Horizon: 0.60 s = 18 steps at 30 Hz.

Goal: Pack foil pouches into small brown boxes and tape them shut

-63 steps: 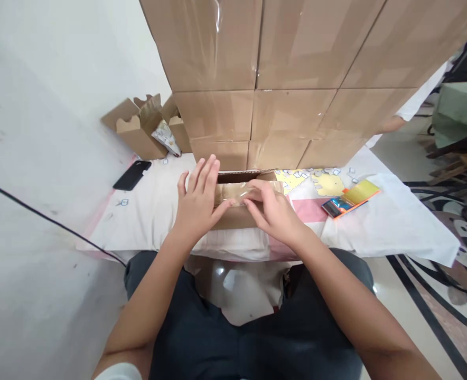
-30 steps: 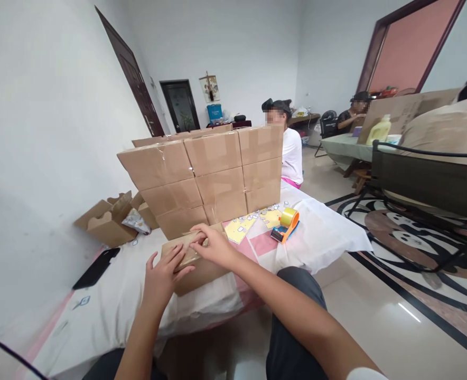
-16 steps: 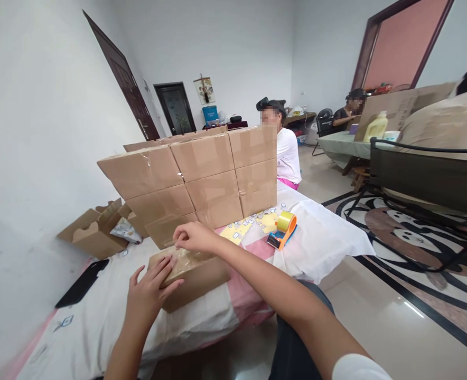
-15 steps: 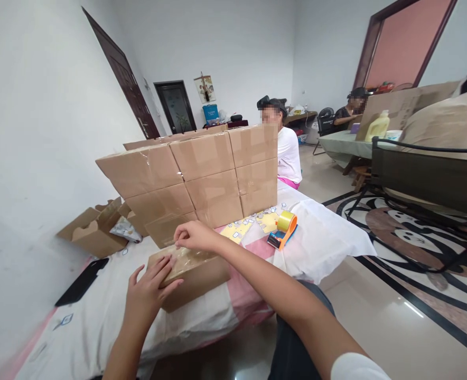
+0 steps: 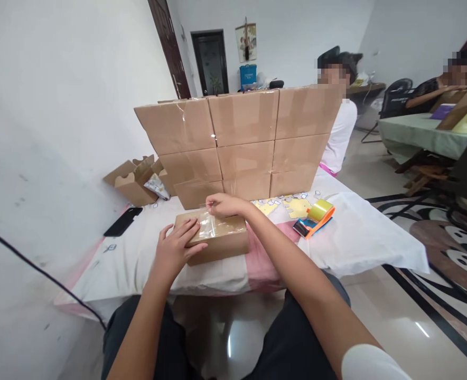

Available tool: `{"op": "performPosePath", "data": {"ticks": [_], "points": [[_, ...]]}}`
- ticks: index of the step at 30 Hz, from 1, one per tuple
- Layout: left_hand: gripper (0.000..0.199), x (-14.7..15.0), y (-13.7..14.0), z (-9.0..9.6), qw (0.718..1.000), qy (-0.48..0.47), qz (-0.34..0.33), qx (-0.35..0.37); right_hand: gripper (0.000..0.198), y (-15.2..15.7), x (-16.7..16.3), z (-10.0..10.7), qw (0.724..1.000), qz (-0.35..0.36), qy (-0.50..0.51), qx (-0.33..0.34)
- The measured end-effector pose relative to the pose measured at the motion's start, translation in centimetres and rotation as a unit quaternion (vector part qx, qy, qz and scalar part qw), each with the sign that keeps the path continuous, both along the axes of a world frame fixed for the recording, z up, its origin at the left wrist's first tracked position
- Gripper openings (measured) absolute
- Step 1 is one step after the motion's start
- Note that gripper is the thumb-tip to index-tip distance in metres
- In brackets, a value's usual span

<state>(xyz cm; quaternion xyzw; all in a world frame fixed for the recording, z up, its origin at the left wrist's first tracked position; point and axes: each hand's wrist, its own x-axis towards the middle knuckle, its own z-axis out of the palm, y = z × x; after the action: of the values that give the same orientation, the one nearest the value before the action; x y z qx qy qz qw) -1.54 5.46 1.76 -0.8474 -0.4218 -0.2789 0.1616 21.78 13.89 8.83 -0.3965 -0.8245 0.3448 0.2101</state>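
Observation:
A small cardboard box [image 5: 221,247] lies at the table's near edge, with shiny strips of clear packing tape [image 5: 207,227] across its top. My left hand [image 5: 179,243] rests on the left end of the box, fingers spread and flat. Over the box's far edge, my right hand [image 5: 226,205] is closed in a pinch at the end of the clear tape. To the right, an orange tape dispenser [image 5: 316,220] with a yellowish roll lies on the cloth, out of both hands.
Stacked, taped cardboard boxes [image 5: 243,116] form a wall behind the small box. An open carton [image 5: 132,182] and a flat black item [image 5: 123,221] lie at the left on the patterned tablecloth [image 5: 372,232]. A person in white [image 5: 341,129] sits behind the stack.
My view has turned, so the scene sits further right and the small box appears higher. My left hand stays on the box, and my right hand remains pinched at its far edge.

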Motion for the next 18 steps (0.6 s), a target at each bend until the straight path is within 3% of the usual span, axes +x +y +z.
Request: {"op": "performPosePath", "data": {"ticks": [6, 12, 18], "points": [[0.048, 0.1, -0.2, 0.1, 1.000, 0.008, -0.002, 0.006, 0.001, -0.5, -0.9, -0.2, 0.992, -0.069, -0.090, 0.052], [0.048, 0.0, -0.4, 0.1, 1.000, 0.005, -0.001, 0.006, 0.019, -1.4, -1.4, -0.2, 0.973, -0.167, -0.138, 0.083], [0.063, 1.5, -1.3, 0.9, 1.000, 0.012, 0.028, 0.007, 0.025, -1.5, -1.2, -0.4, 0.970, -0.174, -0.142, 0.091]]}}
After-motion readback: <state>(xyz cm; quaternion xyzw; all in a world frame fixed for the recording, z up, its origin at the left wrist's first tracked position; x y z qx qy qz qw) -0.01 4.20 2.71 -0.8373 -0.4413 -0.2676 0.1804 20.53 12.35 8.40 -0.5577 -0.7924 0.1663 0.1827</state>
